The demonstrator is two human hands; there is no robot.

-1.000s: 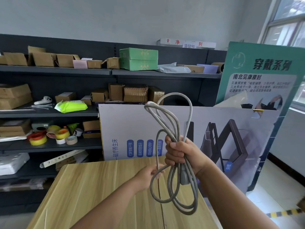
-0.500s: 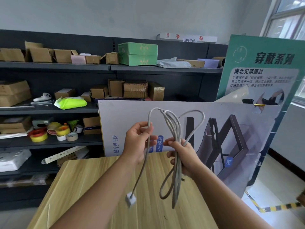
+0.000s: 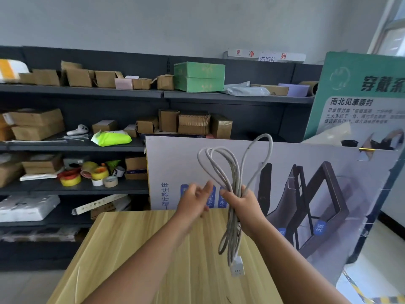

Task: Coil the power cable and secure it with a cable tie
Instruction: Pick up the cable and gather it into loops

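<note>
- Grey power cable (image 3: 235, 178) hangs in several long loops, gathered at its middle in the right hand (image 3: 245, 205), which is raised above the far end of the wooden table (image 3: 131, 249).
- Right-hand fingers are clenched around the bundle; loops stand up above the fist and more loops dangle below it.
- One taller loop arches up to the right of the others, in front of the white printed board (image 3: 175, 163).
- White plug block (image 3: 237, 266) hangs at the bottom end of the cable, over the table.
- Left hand (image 3: 194, 200) is just beside the bundle, fingers spread and loose, holding nothing; it looks blurred.
- Thin white cable ties (image 3: 75, 139) appear to lie on the dark shelf (image 3: 72, 147) at the left, well apart from both hands, near tape rolls (image 3: 87, 174) one shelf lower.
</note>
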